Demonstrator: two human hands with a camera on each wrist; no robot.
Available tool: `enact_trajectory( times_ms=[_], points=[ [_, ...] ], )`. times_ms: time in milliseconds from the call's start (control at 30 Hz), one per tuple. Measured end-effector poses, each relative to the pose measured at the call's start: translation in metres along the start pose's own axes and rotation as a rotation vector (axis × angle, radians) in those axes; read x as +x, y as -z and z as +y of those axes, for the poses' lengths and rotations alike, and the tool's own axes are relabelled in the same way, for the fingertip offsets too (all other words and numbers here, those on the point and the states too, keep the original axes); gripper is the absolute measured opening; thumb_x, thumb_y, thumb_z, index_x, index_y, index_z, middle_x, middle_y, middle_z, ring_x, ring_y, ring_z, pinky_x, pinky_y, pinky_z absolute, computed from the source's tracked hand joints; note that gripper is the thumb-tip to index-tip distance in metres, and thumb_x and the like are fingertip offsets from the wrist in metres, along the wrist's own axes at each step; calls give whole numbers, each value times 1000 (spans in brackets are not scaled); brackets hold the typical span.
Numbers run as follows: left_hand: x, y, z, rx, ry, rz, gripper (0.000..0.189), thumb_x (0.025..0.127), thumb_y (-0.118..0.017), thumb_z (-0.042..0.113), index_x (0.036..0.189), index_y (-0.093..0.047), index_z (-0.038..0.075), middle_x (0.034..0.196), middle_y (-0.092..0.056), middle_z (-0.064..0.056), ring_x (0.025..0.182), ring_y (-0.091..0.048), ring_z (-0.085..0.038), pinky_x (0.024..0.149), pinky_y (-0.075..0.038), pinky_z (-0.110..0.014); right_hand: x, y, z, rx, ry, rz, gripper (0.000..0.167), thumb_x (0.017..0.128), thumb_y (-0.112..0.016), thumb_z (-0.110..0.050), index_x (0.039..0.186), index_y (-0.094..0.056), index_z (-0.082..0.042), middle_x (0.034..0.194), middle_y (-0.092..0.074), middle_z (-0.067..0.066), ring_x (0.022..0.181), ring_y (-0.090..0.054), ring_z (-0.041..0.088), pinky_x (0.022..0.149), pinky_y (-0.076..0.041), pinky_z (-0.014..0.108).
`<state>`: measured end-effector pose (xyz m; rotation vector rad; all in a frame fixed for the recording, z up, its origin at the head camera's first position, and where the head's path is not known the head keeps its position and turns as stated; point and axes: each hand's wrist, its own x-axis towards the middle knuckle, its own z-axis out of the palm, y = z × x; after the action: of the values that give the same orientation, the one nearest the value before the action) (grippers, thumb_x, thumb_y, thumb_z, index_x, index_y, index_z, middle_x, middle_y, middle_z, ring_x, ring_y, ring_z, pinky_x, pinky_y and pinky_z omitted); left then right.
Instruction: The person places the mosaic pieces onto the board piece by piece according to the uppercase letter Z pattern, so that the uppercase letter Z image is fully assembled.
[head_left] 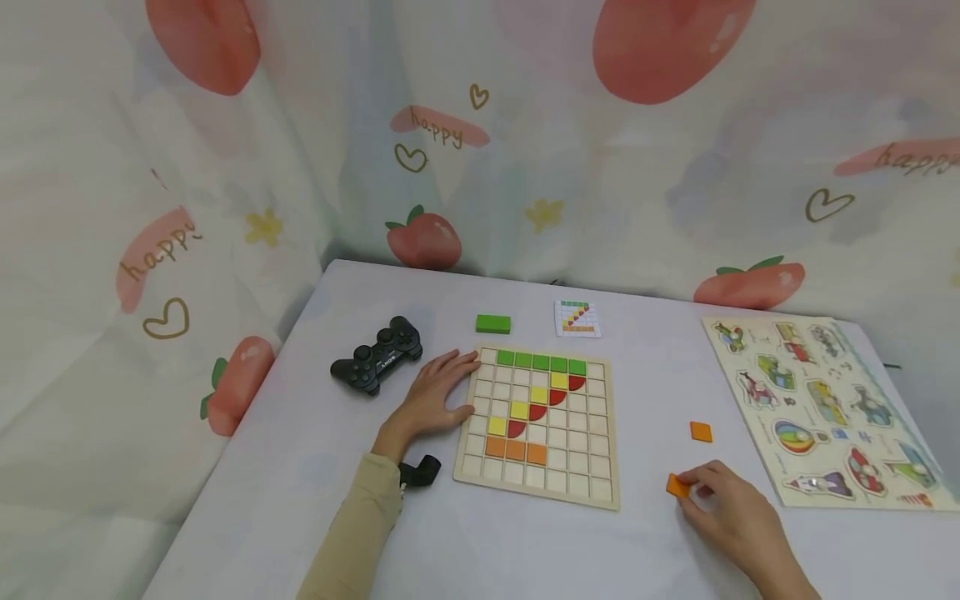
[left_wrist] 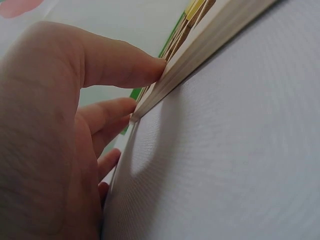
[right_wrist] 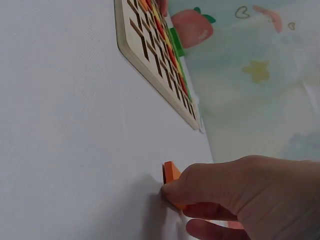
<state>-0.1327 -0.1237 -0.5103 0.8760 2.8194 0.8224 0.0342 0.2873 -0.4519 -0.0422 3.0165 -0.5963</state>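
A wooden grid board (head_left: 577, 467) lies flat on the table, with green, yellow and orange square tiles and red quarter-round tiles set in its cells. Along its left edge rests my left hand (head_left: 437, 392), thumb and fingertips touching the wooden rim (left_wrist: 195, 57). To the right of the board, my right hand (head_left: 731, 512) pinches an orange square tile (head_left: 677, 486) between thumb and fingers. In the right wrist view that tile (right_wrist: 171, 172) is tilted on edge, low over the table. Another orange tile (head_left: 701, 432) lies flat just beyond this hand.
A black game controller (head_left: 377, 356) lies left of the board. Behind the board are a green block (head_left: 492, 324) and a small pattern card (head_left: 577, 319). A large picture puzzle board (head_left: 825, 417) covers the right side. A patterned curtain (head_left: 525, 167) hangs behind the table.
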Motion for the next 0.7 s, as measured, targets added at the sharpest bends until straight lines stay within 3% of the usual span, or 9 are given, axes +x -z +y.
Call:
enact_trajectory(
  times_ms=[100,233,400,700],
  points=[
    [1,0,0,-6,-3,8,71,83,-64,35,149,-44,18,160,-29,7,149,-18,-22,120,-15,-47,9,-7,-14,26,71,103,22,71,-82,-9,91,-74,-13,86,-62,-6,72,-55,13,59,-47,29],
    [0,-1,-1,-13,-10,19,71,82,-64,35,149,-45,17,160,-30,6,148,-20,-23,119,-16,-48,23,-26,-45,107,256,223,27,66,-85,-3,86,-74,-16,87,-63,-10,72,-57,9,60,-51,25],
    [-1,-3,-3,-23,-8,16,71,83,-64,36,149,-44,18,160,-30,6,148,-19,-23,119,-15,-48,41,-52,-80,171,456,204,22,67,-84,-3,84,-75,-12,90,-63,-7,75,-57,7,63,-53,24],
    [1,-1,-3,-9,-11,10,72,83,-63,37,150,-43,19,160,-29,7,149,-18,-21,120,-14,-46,51,-64,-94,87,472,186,14,71,-86,-9,81,-77,-11,90,-58,-8,76,-52,4,60,-50,21]
  ],
)
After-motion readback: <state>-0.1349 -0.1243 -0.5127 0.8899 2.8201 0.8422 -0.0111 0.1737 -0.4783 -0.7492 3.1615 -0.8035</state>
